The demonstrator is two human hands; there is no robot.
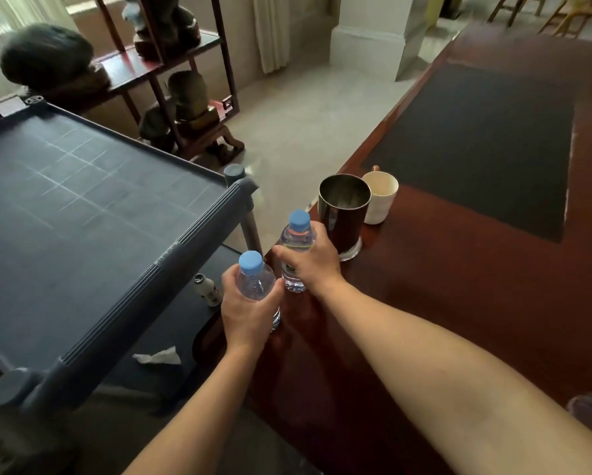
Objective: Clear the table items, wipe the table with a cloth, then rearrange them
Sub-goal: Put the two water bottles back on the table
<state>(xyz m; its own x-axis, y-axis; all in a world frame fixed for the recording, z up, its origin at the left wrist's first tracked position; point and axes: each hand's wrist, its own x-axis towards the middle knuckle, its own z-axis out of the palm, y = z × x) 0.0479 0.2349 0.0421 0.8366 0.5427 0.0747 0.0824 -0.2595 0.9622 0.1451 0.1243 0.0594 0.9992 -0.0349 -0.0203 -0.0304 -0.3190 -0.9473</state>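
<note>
Two bare forearms are seen entering from the bottom edge of the frame, converging toward lower centre. At lower centre the left hand [245, 311] is wrapped around a clear water bottle [256, 286] with a blue cap; the fingers are closed on its body and the bottle is held upright at the near left edge of the dark red wooden table [459, 286]. Whether its base rests on the table cannot be told, as the hand covers it. Just above and right of it, the right hand [313, 260] is clamped on a second blue-capped bottle [296, 245], also upright, its base seen near the table edge. The two bottles are just beside each other but not touching.

Immediately right of the second bottle, a dark cylindrical metal container [344, 217], open at the top, is noted standing on the table. A cream mug [380, 197] is recorded just behind it to the right. A dark rectangular mat [476, 145] is observed on the table toward the upper right of the frame.

At left, a grey plastic cart [82, 207] is seen beside the table, its top shelf bare. On its lower shelf a small white bottle [207, 289] and a crumpled white tissue [159, 356] are visible.
</note>
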